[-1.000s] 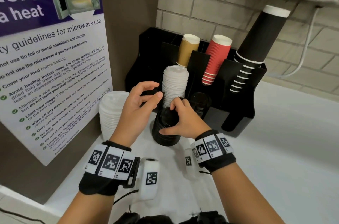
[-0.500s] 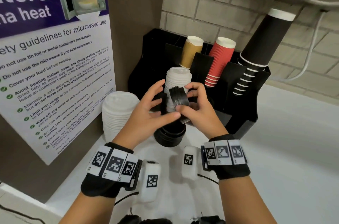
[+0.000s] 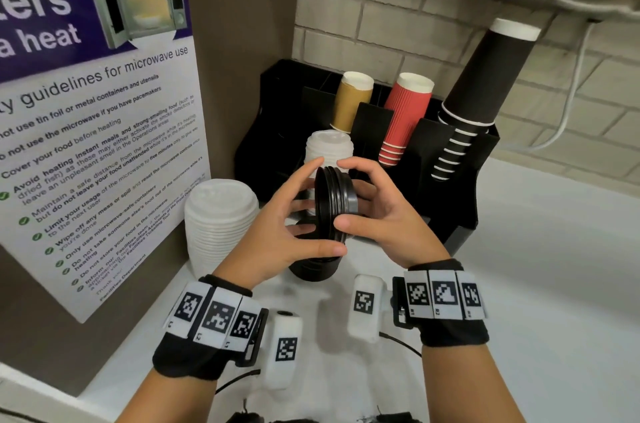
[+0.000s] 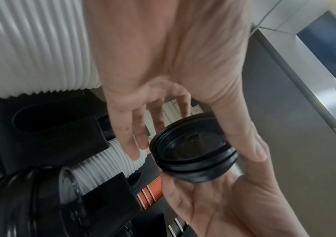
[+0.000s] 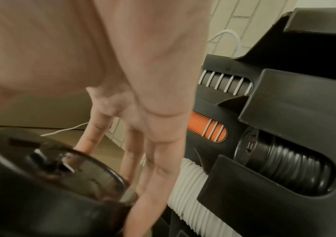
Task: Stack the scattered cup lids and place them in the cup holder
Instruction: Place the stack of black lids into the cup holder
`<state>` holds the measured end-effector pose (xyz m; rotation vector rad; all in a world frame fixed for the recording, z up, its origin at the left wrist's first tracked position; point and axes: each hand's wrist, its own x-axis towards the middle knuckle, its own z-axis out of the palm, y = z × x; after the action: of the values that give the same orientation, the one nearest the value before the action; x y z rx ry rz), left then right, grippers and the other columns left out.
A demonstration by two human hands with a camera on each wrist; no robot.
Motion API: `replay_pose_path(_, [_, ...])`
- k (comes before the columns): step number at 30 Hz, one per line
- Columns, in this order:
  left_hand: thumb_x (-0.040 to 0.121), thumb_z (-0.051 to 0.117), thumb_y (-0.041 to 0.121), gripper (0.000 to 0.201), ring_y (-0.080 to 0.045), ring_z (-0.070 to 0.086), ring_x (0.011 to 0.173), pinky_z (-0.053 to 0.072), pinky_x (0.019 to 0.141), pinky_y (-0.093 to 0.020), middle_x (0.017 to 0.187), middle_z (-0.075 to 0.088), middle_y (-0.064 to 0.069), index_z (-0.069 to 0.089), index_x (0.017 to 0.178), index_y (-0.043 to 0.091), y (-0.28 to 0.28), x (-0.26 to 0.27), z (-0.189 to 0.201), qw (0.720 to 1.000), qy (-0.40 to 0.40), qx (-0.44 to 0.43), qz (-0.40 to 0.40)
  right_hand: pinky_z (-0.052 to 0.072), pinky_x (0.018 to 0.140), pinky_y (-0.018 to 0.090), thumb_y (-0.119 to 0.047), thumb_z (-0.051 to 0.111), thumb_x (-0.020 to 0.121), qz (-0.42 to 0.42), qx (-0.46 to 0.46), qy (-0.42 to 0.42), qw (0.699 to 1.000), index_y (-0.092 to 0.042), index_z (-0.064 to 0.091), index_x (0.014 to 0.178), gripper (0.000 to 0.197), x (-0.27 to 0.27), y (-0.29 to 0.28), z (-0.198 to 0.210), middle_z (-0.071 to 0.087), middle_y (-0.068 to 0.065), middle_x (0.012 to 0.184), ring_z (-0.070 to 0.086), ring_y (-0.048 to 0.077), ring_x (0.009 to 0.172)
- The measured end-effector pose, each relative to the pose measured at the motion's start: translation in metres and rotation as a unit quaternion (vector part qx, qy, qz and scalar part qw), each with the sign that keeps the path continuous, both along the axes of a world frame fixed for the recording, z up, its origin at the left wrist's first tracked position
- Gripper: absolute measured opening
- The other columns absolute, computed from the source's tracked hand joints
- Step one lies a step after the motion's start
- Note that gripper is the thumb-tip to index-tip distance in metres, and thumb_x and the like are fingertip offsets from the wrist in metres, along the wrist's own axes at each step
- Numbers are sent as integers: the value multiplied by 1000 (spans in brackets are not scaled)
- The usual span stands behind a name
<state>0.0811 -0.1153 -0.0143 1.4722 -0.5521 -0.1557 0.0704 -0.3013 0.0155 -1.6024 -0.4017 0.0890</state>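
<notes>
1. Between both hands, above the counter, just in front of the cup holder [image 3: 460, 180]: small stack of black lids [image 3: 334, 202], turned on edge.
2. Likely light, thin, springy plastic; smooth, prone to slipping apart. Best held by the rims, pressed together.
3. Left hand [image 3: 277, 221]: fingers curled round the near rim. Right hand [image 3: 384, 214]: fingertips pinching the far side.
4. Beneath: taller black lid stack [image 3: 311, 270] standing on the counter.
5. Left: white lid stack [image 3: 218, 221], close to the poster wall [image 3: 104, 131]. Tight there; open counter to the right.

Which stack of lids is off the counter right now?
The small black lid stack, held on edge between left hand and right hand; the others stand.
</notes>
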Motion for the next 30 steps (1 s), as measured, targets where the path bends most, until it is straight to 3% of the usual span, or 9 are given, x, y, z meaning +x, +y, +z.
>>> replay_pose_path(5, [50,91,30,105,-17,56,121,54,96,-43,137,47,5,40,140,43,-3,-1,1,1000,-1,4,18,53,89,40,-19,79,70,-16,-1,-1,1000,-27,54,126,62,-2,-1,1,63,0,119,62,22,112])
replay_pose_path(9, [53,92,17,103,-17,56,121,57,88,-37,138,47,4,41,138,45,-3,-1,1,1000,1,-8,21,52,93,39,-20,81,68,-22,-17,-15,1000,-27,54,128,66,-3,0,2,62,-2,120,61,21,112])
replay_pose_path(14, [53,92,15,103,-16,56,120,57,86,-33,137,47,4,41,138,44,-4,0,1,1000,1,-14,22,51,89,29,-13,81,69,-42,-36,-36,998,-27,55,124,62,-3,2,4,62,-9,114,63,14,107])
replay_pose_path(18, [50,96,23,105,-16,55,122,56,90,-35,137,47,7,40,136,49,-4,0,-1,1000,-3,-8,27,52,85,27,-10,77,70,-42,-42,-35,998,-24,54,123,59,-4,8,5,62,-14,110,63,12,103])
replay_pose_path(21, [53,95,26,103,-8,52,125,51,98,-34,138,45,14,38,134,53,0,3,-2,999,-4,-7,35,53,89,33,-9,74,73,-47,-39,-47,997,-20,52,124,57,-2,11,5,60,-10,111,62,17,104])
replay_pose_path(23, [60,89,35,92,-1,52,123,49,97,-28,137,45,22,38,133,55,2,4,-1,998,1,-12,69,53,88,34,-9,74,73,-92,-19,-55,994,-20,51,125,58,5,6,5,57,0,117,62,18,104])
replay_pose_path(26, [65,77,52,72,0,55,116,49,86,-19,133,49,20,46,130,48,7,6,1,990,-1,0,142,55,81,28,-7,76,76,-236,7,-79,969,-20,47,123,57,22,-14,6,53,9,121,63,11,101])
replay_pose_path(28, [70,70,48,60,-4,58,113,48,79,-11,130,51,16,52,126,40,10,6,1,986,-10,6,166,54,84,26,-9,78,75,-309,-37,-104,944,-20,43,119,57,36,-34,5,52,11,122,60,18,108])
replay_pose_path(30, [79,71,36,47,-8,59,111,46,76,-6,128,53,12,56,123,35,10,7,0,985,-18,8,174,51,84,19,-10,80,72,-328,-125,-112,930,-17,42,117,60,50,-51,2,50,11,122,56,17,108])
